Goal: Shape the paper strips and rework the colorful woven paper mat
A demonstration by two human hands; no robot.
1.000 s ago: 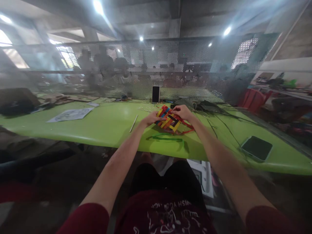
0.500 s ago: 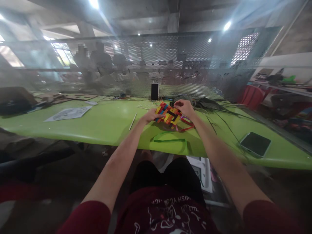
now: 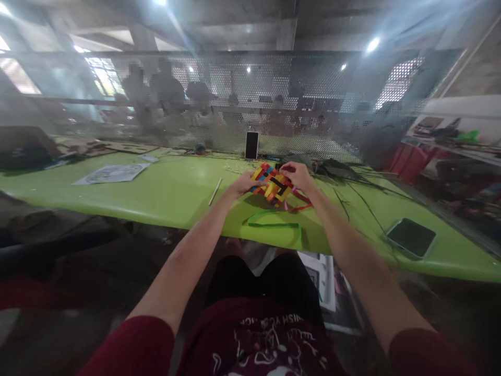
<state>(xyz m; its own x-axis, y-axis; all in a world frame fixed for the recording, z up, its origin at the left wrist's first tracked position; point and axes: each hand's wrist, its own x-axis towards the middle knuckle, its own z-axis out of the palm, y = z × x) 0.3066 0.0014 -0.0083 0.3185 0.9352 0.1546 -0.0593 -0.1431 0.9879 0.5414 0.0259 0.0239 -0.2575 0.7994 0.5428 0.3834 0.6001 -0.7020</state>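
The multicoloured woven strip mat (image 3: 273, 186) sits tilted just above the green surface (image 3: 164, 196), directly between both hands: left hand (image 3: 243, 184) grips its near-left edge, right hand (image 3: 296, 175) pinches its far-right corner.

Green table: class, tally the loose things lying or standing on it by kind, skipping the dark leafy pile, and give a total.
Woven strip mat, held by left hand and right hand: 1
Loose strips, green strip and red strip: 2
Upright phone: 1
Flat tablet: 1
Printed sheet: 1
Thin stick: 1
Total: 7
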